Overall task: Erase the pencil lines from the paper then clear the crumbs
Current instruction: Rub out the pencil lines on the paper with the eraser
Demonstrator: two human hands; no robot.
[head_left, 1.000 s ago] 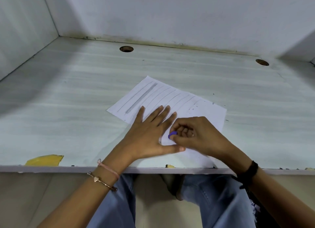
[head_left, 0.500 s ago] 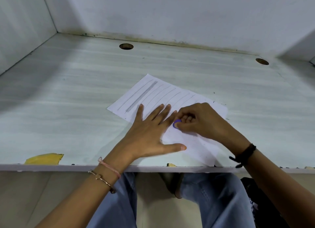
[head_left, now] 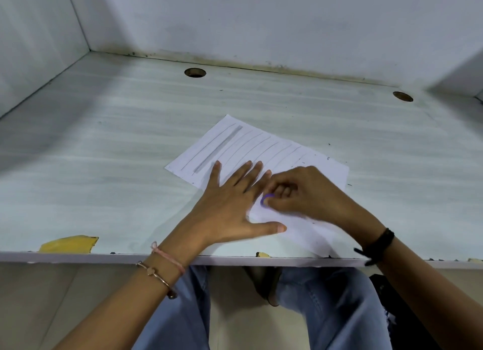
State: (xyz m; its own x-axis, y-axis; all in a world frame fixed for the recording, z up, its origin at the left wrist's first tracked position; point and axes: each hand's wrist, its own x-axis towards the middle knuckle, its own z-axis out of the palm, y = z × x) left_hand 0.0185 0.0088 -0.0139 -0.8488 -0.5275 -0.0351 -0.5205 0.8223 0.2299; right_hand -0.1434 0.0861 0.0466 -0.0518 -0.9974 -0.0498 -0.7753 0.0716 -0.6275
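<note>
Head view, looking down; pale wood-grain bench closed in by white walls at the back and left; a person's legs in blue jeans show below its front edge; white paper lies skewed on the bench, its near corner close to the front edge; left hand lies flat on the near-left part of the sheet, grip apart, fingers straight and spread, thumb pointing right; right hand, slightly blurred, rests on the sheet just beside it, grip clamped on a small purple eraser that is pinched at the fingertips and touches the paper; grey pencil lines, one broad and several thin, run across the far-left half of the paper; yellow chipped patch at the front edge, left; black band on the right wrist, two bracelets on the left; round holes near the back wall; dark crumbs speckle the paper beyond the right hand.
</note>
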